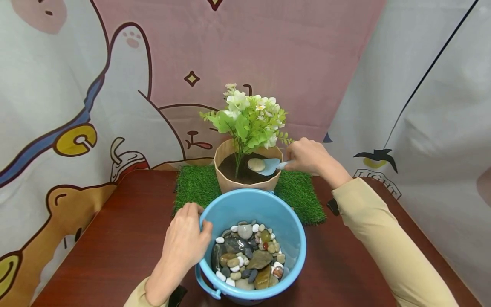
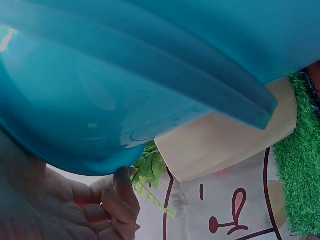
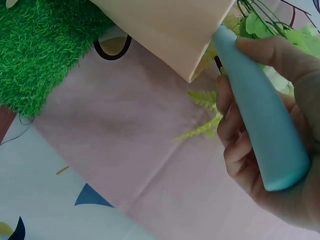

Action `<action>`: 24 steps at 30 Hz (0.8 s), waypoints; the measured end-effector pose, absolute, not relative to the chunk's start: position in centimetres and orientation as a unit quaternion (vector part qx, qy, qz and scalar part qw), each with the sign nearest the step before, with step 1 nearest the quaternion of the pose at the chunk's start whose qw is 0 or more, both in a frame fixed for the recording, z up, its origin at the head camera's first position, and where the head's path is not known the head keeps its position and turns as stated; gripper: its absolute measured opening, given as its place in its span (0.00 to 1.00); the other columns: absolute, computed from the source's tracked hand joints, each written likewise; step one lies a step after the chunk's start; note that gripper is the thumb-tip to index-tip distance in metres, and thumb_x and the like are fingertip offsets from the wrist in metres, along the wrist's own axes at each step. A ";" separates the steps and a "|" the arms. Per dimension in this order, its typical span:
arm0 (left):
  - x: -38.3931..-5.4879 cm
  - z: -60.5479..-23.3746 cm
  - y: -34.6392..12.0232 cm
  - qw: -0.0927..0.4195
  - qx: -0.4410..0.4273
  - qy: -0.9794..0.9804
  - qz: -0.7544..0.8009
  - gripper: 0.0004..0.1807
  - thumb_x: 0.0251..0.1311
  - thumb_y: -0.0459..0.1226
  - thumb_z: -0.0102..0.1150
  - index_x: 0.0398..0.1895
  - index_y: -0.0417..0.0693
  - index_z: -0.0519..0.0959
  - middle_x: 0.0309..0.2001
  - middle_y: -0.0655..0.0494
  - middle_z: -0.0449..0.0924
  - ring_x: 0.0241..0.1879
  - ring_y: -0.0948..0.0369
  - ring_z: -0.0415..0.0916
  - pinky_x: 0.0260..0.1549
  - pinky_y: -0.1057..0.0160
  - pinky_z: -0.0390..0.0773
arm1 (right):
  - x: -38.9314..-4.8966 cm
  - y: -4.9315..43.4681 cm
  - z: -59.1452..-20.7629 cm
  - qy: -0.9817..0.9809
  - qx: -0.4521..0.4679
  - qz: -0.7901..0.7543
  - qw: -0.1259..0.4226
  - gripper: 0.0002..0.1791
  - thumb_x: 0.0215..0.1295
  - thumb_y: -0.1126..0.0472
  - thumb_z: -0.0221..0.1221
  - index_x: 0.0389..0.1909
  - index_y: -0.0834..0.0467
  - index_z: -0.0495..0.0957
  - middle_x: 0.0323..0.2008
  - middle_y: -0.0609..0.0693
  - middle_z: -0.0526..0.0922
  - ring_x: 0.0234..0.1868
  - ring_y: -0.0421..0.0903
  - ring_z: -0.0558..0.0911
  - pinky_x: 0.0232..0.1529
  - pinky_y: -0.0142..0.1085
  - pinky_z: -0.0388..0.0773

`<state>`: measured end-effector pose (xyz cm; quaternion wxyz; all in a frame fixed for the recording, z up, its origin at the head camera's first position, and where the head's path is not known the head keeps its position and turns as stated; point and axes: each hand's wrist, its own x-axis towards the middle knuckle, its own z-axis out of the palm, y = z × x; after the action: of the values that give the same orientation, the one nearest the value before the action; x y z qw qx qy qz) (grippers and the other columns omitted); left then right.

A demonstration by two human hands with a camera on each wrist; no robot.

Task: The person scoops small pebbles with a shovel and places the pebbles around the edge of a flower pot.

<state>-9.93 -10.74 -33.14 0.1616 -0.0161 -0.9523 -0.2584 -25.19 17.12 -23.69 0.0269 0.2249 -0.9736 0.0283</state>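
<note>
In the head view my right hand (image 1: 308, 156) holds a light blue toy trowel (image 1: 271, 166) over the planter (image 1: 247, 184). A pale oval stone (image 1: 256, 165) lies at the blade's tip, above the dark soil; whether it touches the soil I cannot tell. The right wrist view shows fingers wrapped round the thick trowel handle (image 3: 262, 115). My left hand (image 1: 186, 234) grips the left rim of a blue bucket (image 1: 297, 217), thumb on the inner side. Wet pebbles and larger stones (image 1: 261, 259) cover the bucket's bottom. White flowers with green leaves (image 1: 249, 123) rise from the planter.
The planter stands on a green artificial grass mat (image 1: 303, 198) at the back of the reddish-brown table (image 1: 126, 238). Close in front of it is the bucket, its handle (image 1: 207, 285) hanging at the left. A cartoon-printed cloth (image 1: 287, 51) hangs behind.
</note>
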 end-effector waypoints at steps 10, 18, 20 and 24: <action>-9.9 -33.0 -10.7 0.151 -0.012 -0.955 -0.255 0.11 0.55 0.36 0.54 0.39 0.38 0.76 0.32 0.49 0.75 0.33 0.55 0.72 0.29 0.56 0.73 | -26.4 15.0 -24.2 -0.982 0.180 -0.037 0.031 0.16 0.51 0.47 0.65 0.16 0.52 0.75 0.23 0.50 0.75 0.25 0.50 0.76 0.25 0.44 0.71; -9.9 -33.1 -10.7 0.155 -0.015 -0.953 -0.258 0.11 0.55 0.35 0.54 0.38 0.38 0.76 0.32 0.49 0.75 0.32 0.56 0.71 0.28 0.57 0.73 | -26.1 13.5 -24.9 -0.974 0.172 -0.133 0.067 0.15 0.50 0.51 0.68 0.29 0.58 0.80 0.32 0.58 0.81 0.32 0.58 0.81 0.32 0.51 0.78; -9.9 -33.1 -10.7 0.157 -0.016 -0.953 -0.259 0.11 0.54 0.35 0.54 0.38 0.38 0.76 0.32 0.49 0.75 0.32 0.56 0.71 0.28 0.57 0.73 | -26.0 13.4 -24.9 -0.971 0.173 -0.144 0.085 0.14 0.51 0.52 0.68 0.27 0.59 0.80 0.30 0.58 0.82 0.30 0.58 0.81 0.29 0.51 0.78; -9.9 -33.2 -10.7 0.162 -0.017 -0.952 -0.260 0.10 0.54 0.35 0.55 0.38 0.38 0.76 0.32 0.49 0.75 0.32 0.55 0.71 0.28 0.57 0.73 | -26.0 13.9 -25.2 -0.970 0.166 -0.140 0.110 0.15 0.50 0.50 0.67 0.26 0.58 0.80 0.27 0.57 0.80 0.27 0.57 0.80 0.26 0.50 0.76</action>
<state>-9.94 -10.74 -33.17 0.1624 -0.0175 -0.9518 -0.2597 -26.01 13.90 -25.18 0.1098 0.1660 -0.9699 -0.1401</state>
